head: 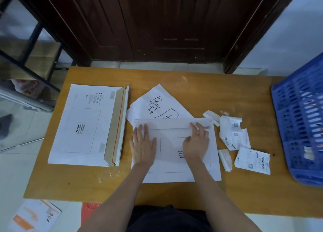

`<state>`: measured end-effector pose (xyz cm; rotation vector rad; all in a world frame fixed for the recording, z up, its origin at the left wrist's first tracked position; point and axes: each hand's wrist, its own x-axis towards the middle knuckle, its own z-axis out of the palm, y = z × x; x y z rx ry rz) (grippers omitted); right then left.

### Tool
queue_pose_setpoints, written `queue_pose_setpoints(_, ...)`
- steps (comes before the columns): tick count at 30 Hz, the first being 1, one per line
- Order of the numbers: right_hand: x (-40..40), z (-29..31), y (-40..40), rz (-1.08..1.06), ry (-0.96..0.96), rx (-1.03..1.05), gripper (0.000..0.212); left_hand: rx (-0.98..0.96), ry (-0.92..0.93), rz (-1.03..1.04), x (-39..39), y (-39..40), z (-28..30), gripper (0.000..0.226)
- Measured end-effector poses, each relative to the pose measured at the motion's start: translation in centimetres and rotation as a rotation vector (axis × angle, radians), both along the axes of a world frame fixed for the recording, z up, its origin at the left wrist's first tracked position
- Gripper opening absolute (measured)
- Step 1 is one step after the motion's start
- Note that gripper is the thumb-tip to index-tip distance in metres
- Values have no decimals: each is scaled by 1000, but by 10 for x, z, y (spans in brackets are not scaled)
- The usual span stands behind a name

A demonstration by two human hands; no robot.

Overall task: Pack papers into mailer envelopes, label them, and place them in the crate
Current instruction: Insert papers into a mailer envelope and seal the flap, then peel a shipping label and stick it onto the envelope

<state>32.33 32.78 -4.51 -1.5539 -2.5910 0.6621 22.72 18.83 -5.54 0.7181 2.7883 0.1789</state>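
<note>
Left hand (143, 144) lies flat, fingers straight and together, pressing the left part of the mailer envelope (174, 177), which sits on the wooden table (192, 85) directly before the person. Right hand (196, 142) rests on the envelope's right half, its fingers loosely spread and reaching onto the folded-down flap (171, 122) along the far edge; neither hand grasps anything. The right hand and wrist hide most of the printed text inside the envelope's outlined box, of which only a few letters show. At 12 o'clock from the envelope, loose papers (157, 102) bear large handwritten characters, their lower strokes cut off by the flap. At 9 o'clock lies a stack of unused mailers (82, 125), brown flaps open toward the centre; its small print is too fine to read. At 3 o'clock, crumpled shipping labels (251, 159) and torn backing strips (225, 159) lie scattered, barcodes visible but illegible. A blue crate (300, 120) stands at the table's right end, cut off by the frame edge, with something white inside it that cannot be identified.
</note>
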Motion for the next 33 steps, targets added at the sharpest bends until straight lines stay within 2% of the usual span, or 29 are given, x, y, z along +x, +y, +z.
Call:
queue_pose_setpoints(4,7,6,1,-39,-133,42,62,1,-47,-33,8,-1,-1,61)
queue_pose_setpoints(8,8,11,11,0,-166,57,68,-26,-72,-61,11,-6,-5,60)
queue_pose_setpoints(12,12,5,23,74,-295,-103,64,-68,-71,-60,12,-5,-4,61)
queue_pose_setpoints(15,17,1,26,140,-403,-199,70,-92,-70,-53,12,-3,-5,62)
queue_pose_setpoints(17,13,2,29,152,-407,-231,75,-78,-67,-54,12,-4,-6,62)
queue_pose_setpoints(22,13,5,20,63,-290,-241,79,-93,-60,-70,12,-3,-4,61)
queue_pose_setpoints(25,24,-2,18,135,-311,-269,81,-141,-38,-84,7,-2,-2,60)
queue_pose_setpoints(27,29,-2,28,161,-268,-354,80,-105,19,-66,-1,2,0,52)
queue_pose_setpoints(29,34,5,38,98,-90,-420,76,-88,67,-18,-12,11,3,44)
queue_pose_setpoints(31,40,12,41,-13,139,-340,66,-61,68,84,-19,28,6,40)
queue_pose_setpoints(33,44,20,41,-111,310,-225,50,70,52,115,-17,49,13,33)
